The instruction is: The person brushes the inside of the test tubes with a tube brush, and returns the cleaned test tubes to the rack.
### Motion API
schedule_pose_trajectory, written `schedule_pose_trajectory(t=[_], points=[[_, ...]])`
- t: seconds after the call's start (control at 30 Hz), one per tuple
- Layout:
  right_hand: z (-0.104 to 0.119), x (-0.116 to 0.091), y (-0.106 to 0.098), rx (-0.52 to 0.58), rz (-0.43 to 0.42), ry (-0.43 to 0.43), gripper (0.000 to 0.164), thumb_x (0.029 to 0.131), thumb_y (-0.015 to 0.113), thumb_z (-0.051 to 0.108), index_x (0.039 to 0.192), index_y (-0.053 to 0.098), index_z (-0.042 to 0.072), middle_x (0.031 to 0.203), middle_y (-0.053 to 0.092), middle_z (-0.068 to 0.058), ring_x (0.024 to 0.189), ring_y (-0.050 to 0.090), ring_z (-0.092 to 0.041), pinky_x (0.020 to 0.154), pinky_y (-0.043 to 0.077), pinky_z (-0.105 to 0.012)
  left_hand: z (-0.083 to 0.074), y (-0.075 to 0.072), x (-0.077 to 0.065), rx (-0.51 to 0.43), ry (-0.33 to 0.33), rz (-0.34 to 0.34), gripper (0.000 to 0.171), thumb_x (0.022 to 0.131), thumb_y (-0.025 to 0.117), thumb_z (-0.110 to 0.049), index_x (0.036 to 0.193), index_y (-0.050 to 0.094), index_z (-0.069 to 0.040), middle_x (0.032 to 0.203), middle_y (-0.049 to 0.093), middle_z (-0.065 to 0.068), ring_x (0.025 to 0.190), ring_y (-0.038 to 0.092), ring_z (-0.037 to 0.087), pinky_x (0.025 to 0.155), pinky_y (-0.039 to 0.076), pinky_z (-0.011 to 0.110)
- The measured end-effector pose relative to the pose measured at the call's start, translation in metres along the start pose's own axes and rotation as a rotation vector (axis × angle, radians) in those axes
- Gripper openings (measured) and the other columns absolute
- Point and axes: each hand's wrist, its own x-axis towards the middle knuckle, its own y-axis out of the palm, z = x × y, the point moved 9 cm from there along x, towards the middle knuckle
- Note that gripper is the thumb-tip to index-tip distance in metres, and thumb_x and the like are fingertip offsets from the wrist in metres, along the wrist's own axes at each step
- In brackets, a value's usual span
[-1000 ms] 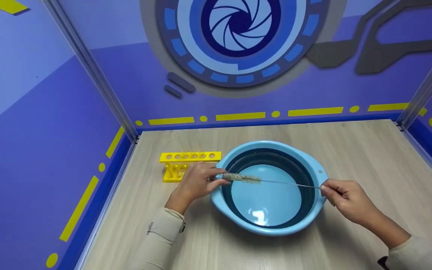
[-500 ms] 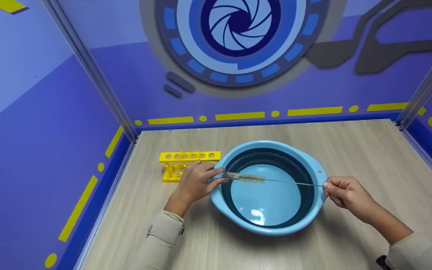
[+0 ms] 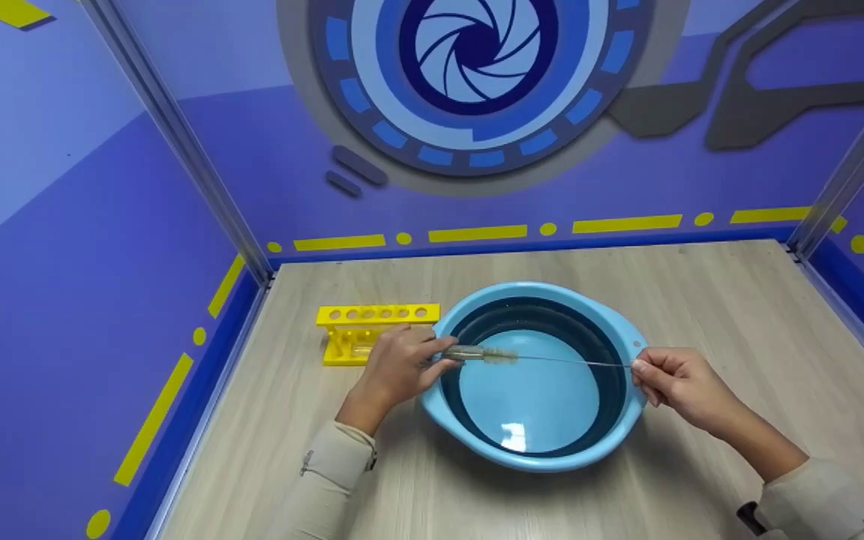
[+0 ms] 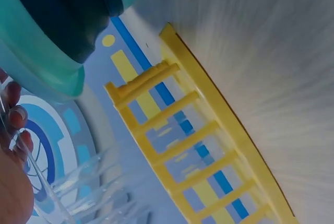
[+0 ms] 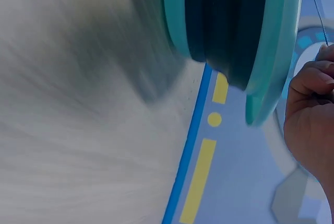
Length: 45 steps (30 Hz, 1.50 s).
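Observation:
My left hand (image 3: 400, 364) holds a clear test tube (image 3: 466, 352) nearly level over the left rim of a light blue basin (image 3: 544, 463). In the left wrist view the tube's glass (image 4: 48, 188) runs back past the fingers. A test tube brush (image 3: 503, 356) has part of its tan bristles inside the tube's mouth and part outside. Its thin wire handle stretches across above the basin to my right hand (image 3: 691, 386), which pinches the end between thumb and fingers near the right rim. The right wrist view shows this hand (image 5: 313, 109) curled beside the basin's edge.
A yellow test tube rack (image 3: 378, 315) stands left of the basin, partly behind my left hand. Several clear tubes (image 4: 88, 182) stick up from it in the left wrist view. Blue printed panels (image 3: 199, 172) wall in the wooden tabletop (image 3: 762, 315) at the back and sides.
The right hand and brush shifted slightly right, then back left. More of the bristles now sit inside the tube than half a second ago. The basin and rack have stayed put.

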Motion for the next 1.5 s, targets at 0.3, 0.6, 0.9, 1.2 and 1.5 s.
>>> schedule_pose_trajectory(t=[0.3,0.6,0.9,1.2,1.5], points=[[0.006,0.006,0.017,-0.153,-0.037,-0.013,0.031,0.11,0.058,0.013,0.085,0.067,-0.002,0.064,0.059,-0.007,0.057,0.056,-0.015,0.051,0.05,-0.028,-0.008,0.004,0.005,-0.002,-0.004,0.034,0.036,0.095,0.078,-0.051,0.123,0.081,-0.029,0.084,0.074,-0.006,0.075,0.059,0.014,0.072,0.05,0.027],[0.028,0.004,0.035,-0.392,-0.109,-0.248,0.03,0.104,0.065,0.002,0.083,0.065,0.023,0.066,0.058,0.009,0.059,0.056,-0.003,0.054,0.05,-0.022,-0.019,0.004,0.013,-0.028,0.006,0.06,0.037,0.098,0.072,-0.056,0.123,0.081,-0.029,0.079,0.072,-0.006,0.069,0.056,0.012,0.069,0.046,0.026],[0.061,0.001,0.058,-0.646,-0.176,-0.605,0.025,0.087,0.079,-0.009,0.087,0.071,0.014,0.069,0.055,0.01,0.067,0.049,0.005,0.059,0.043,-0.008,-0.036,0.012,0.019,-0.055,0.035,0.071,0.041,0.1,0.066,-0.06,0.123,0.082,-0.029,0.076,0.069,-0.007,0.067,0.055,0.01,0.07,0.049,0.025],[0.067,0.0,0.073,-0.726,-0.203,-0.721,0.025,0.082,0.084,-0.007,0.092,0.073,0.013,0.073,0.067,0.004,0.066,0.057,-0.003,0.062,0.051,-0.012,-0.05,0.015,0.031,-0.075,0.106,0.069,0.04,0.099,0.069,-0.058,0.123,0.081,-0.028,0.073,0.068,-0.006,0.068,0.058,0.011,0.071,0.05,0.022],[0.073,0.003,0.087,-0.758,-0.217,-0.773,0.029,0.078,0.086,-0.009,0.093,0.072,0.012,0.072,0.065,0.003,0.065,0.057,-0.005,0.061,0.05,-0.012,-0.055,0.015,0.032,-0.067,0.103,0.054,0.039,0.098,0.072,-0.056,0.122,0.082,-0.027,0.07,0.065,-0.007,0.066,0.057,0.009,0.07,0.05,0.02]])
